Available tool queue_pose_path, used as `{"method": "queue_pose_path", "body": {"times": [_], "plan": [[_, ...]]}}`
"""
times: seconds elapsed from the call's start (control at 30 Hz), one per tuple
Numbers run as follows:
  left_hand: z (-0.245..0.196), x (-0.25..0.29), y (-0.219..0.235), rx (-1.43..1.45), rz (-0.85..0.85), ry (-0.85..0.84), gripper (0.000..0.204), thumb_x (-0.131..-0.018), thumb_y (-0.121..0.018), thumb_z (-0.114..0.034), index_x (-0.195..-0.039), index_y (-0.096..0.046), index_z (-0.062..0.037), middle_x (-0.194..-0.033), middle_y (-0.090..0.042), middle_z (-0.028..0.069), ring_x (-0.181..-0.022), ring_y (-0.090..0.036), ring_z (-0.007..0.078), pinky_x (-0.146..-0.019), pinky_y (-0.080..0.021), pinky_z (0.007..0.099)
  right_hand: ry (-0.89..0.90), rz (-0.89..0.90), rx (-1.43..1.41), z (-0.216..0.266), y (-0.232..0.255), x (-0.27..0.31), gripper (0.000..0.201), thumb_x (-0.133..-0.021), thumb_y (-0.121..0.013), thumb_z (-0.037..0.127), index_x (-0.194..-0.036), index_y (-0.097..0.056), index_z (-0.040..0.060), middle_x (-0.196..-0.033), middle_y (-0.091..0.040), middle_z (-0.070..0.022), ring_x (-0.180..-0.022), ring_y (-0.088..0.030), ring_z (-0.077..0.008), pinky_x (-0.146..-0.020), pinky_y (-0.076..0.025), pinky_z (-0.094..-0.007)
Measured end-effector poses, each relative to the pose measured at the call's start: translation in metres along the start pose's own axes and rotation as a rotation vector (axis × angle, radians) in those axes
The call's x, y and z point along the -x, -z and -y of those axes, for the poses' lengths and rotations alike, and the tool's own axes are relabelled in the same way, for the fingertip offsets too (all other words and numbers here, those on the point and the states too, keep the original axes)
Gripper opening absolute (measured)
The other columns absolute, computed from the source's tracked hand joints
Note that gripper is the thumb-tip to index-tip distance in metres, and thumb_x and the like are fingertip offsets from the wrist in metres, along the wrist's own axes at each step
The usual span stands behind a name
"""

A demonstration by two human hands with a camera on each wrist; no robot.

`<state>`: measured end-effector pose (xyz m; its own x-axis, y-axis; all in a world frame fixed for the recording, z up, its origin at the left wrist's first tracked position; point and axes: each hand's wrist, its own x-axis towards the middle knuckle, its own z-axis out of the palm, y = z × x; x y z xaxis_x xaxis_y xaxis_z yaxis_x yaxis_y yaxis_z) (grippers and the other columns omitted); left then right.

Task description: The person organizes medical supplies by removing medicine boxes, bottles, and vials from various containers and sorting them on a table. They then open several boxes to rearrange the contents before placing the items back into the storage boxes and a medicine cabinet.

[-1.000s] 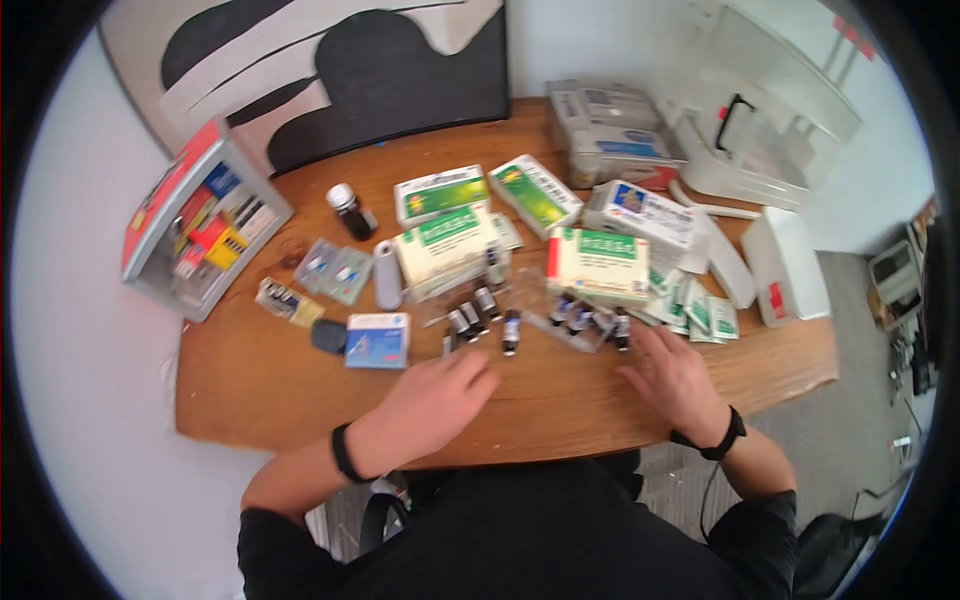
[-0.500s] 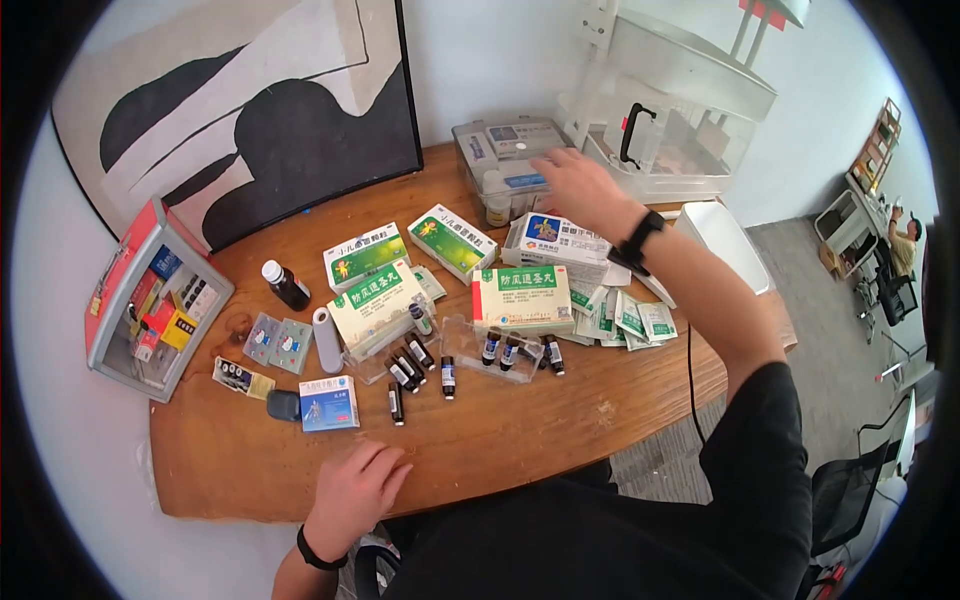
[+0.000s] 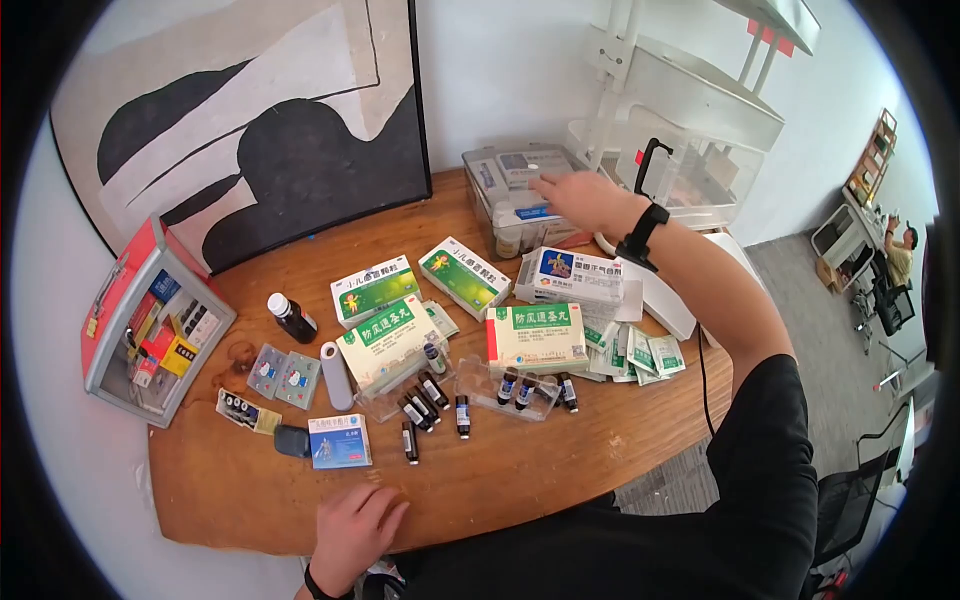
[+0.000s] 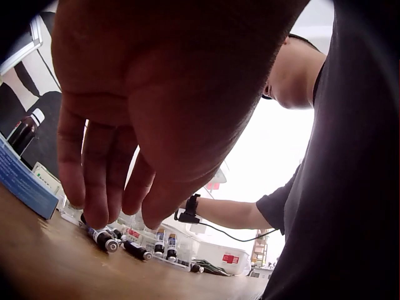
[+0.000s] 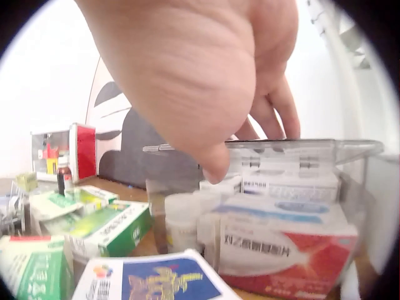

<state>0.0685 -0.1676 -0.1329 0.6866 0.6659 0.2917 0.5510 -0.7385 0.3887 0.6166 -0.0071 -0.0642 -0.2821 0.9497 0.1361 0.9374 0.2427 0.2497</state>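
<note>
My right hand (image 3: 588,202) is at the clear plastic storage box (image 3: 478,212) at the back of the table. Its fingers come down on top of the lid (image 5: 356,147), and the thumb (image 5: 215,165) hooks over the front rim. Medicine packs show through the wall, among them a red and white box (image 5: 281,253) and a white bottle (image 5: 181,215). Near the front edge, my left hand (image 3: 352,532) hangs loosely with nothing in it. Beyond it lie a blue and white medicine box (image 3: 340,442) and several small dark vials (image 3: 410,442).
Green and white medicine boxes (image 3: 372,290), a dark capped bottle (image 3: 292,318) and loose sachets (image 3: 640,350) spread over the table. A red-framed case (image 3: 150,325) stands at the left. Right of the storage box is a white rack (image 3: 690,85); a white medicine box (image 3: 572,275) lies before it.
My right hand has left the vials at the table's front, reached to the back right and settled on the storage box's lid. My left hand has drawn back toward the front edge.
</note>
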Motion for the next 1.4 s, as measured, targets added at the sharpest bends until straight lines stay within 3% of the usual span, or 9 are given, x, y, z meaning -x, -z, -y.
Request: {"method": "queue_pose_path", "body": {"times": [0.2,0.3,0.37,0.43,0.6,0.77,1.07,1.17,1.4], "plan": [[0.005,-0.003,-0.005,-0.010,0.040,0.015,0.024,-0.082,-0.091,-0.019,-0.100,-0.078,-0.0103,-0.097,-0.074,0.0071,-0.084,-0.074,0.0311,-0.070,-0.059,0.0403,-0.223,-0.194,0.036,-0.039,0.062,-0.050,0.023,-0.104,-0.065,0.021,-0.118,-0.072,0.0042,-0.110,-0.076,-0.0156,-0.107,-0.075,-0.0368,-0.089,-0.061,-0.0502],[0.005,-0.001,-0.009,-0.058,-0.002,0.022,0.023,-0.082,-0.090,-0.017,-0.101,-0.078,-0.0101,-0.097,-0.075,0.0076,-0.083,-0.074,0.0308,-0.070,-0.059,0.0404,-0.306,-0.448,0.164,-0.062,0.072,-0.087,0.022,-0.101,-0.069,0.020,-0.116,-0.069,0.0039,-0.105,-0.075,-0.0196,-0.106,-0.074,-0.0391,-0.086,-0.061,-0.0498],[0.008,0.001,-0.008,-0.003,0.071,0.057,0.026,-0.091,-0.085,-0.011,-0.114,-0.076,-0.0050,-0.119,-0.075,0.0152,-0.105,-0.074,0.0359,-0.092,-0.060,0.0452,-0.366,-0.528,0.186,-0.072,0.072,-0.111,0.026,-0.101,-0.070,0.019,-0.121,-0.066,0.0033,-0.107,-0.075,-0.0207,-0.105,-0.073,-0.0410,-0.086,-0.060,-0.0516],[0.007,-0.004,-0.008,-0.011,0.033,0.042,0.022,-0.091,-0.085,-0.011,-0.110,-0.076,-0.0056,-0.112,-0.076,0.0139,-0.098,-0.074,0.0357,-0.086,-0.060,0.0437,-0.422,-0.599,0.211,-0.087,0.066,-0.134,0.031,-0.101,-0.072,0.019,-0.126,-0.064,0.0027,-0.109,-0.074,-0.0217,-0.105,-0.072,-0.0429,-0.086,-0.059,-0.0533],[0.007,-0.003,-0.004,0.009,0.037,0.099,0.019,-0.090,-0.085,-0.011,-0.107,-0.077,-0.0057,-0.107,-0.076,0.0137,-0.093,-0.075,0.0352,-0.080,-0.061,0.0413,-0.391,-0.528,0.052,-0.133,0.020,-0.190,0.055,-0.097,-0.076,0.018,-0.141,-0.052,-0.0052,-0.125,-0.070,-0.0300,-0.118,-0.067,-0.0496,-0.103,-0.054,-0.0527],[0.011,0.001,-0.002,0.028,0.034,0.185,0.020,-0.091,-0.086,-0.010,-0.108,-0.077,-0.0039,-0.105,-0.077,0.0151,-0.091,-0.075,0.0371,-0.078,-0.061,0.0409,-0.318,-0.354,-0.059,-0.132,-0.020,-0.180,0.046,-0.098,-0.074,0.020,-0.135,-0.062,-0.0047,-0.121,-0.073,-0.0296,-0.121,-0.068,-0.0471,-0.107,-0.054,-0.0511],[0.008,-0.004,0.001,-0.012,0.033,0.081,0.019,-0.092,-0.085,-0.012,-0.108,-0.077,-0.0053,-0.103,-0.076,0.0131,-0.091,-0.075,0.0344,-0.077,-0.061,0.0402,-0.166,0.096,-0.483,-0.008,-0.014,-0.098,0.052,-0.087,-0.087,0.040,-0.112,-0.079,-0.0044,-0.111,-0.078,-0.0248,-0.098,-0.077,-0.0397,-0.092,-0.062,-0.0450],[0.002,-0.002,0.000,-0.012,0.004,0.059,0.019,-0.092,-0.085,-0.011,-0.109,-0.077,-0.0060,-0.104,-0.075,0.0123,-0.091,-0.074,0.0344,-0.077,-0.060,0.0402,-0.422,0.483,-0.563,0.023,-0.004,-0.097,0.051,-0.086,-0.084,0.035,-0.112,-0.078,-0.0078,-0.112,-0.079,-0.0239,-0.088,-0.079,-0.0410,-0.073,-0.064,-0.0459],[-0.001,0.015,-0.008,-0.002,-0.012,0.135,0.022,-0.083,-0.089,-0.013,-0.101,-0.078,-0.0093,-0.096,-0.074,0.0084,-0.083,-0.074,0.0310,-0.069,-0.059,0.0404,-0.361,0.449,-0.300,0.059,0.005,-0.104,0.029,-0.080,-0.070,0.013,-0.100,-0.082,-0.0031,-0.108,-0.079,-0.0268,-0.103,-0.078,-0.0420,-0.084,-0.063,-0.0471]]}}
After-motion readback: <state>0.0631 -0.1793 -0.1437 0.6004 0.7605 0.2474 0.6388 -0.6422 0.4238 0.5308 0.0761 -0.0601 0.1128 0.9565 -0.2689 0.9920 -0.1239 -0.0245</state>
